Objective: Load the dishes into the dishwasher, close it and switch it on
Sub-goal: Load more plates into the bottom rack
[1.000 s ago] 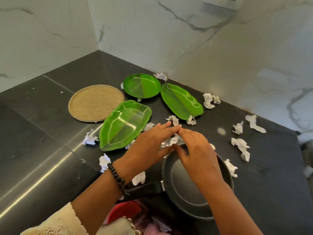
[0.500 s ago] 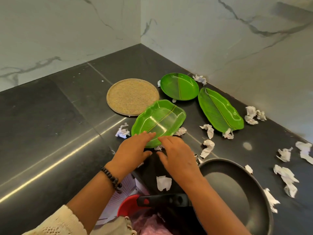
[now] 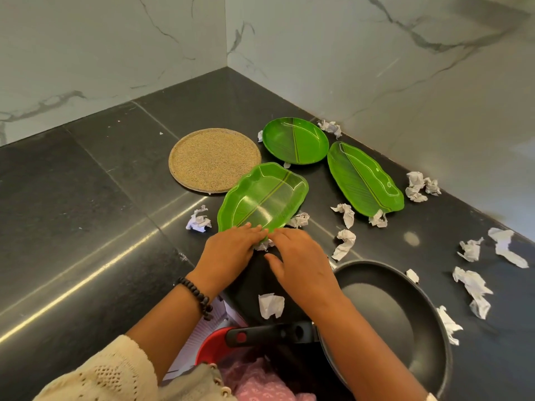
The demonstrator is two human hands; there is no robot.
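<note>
Nearest, on the dark countertop [image 3: 86, 227]: light green leaf-shaped tray [image 3: 262, 199], its near edge touched by the left hand [image 3: 231, 250] and right hand [image 3: 301, 261], both flat with fingers extended, gripping nothing. Behind it: round woven mat [image 3: 214, 160], round green plate [image 3: 295, 140], long green leaf dish [image 3: 364, 178] by the marble wall [image 3: 405, 68]. Right: black frying pan [image 3: 399, 319], handle pointing left under the right forearm. Crumpled paper scraps [image 3: 344, 244] lie scattered among the dishes, one [image 3: 263, 246] under the fingertips, one [image 3: 270, 305] between the forearms.
</note>
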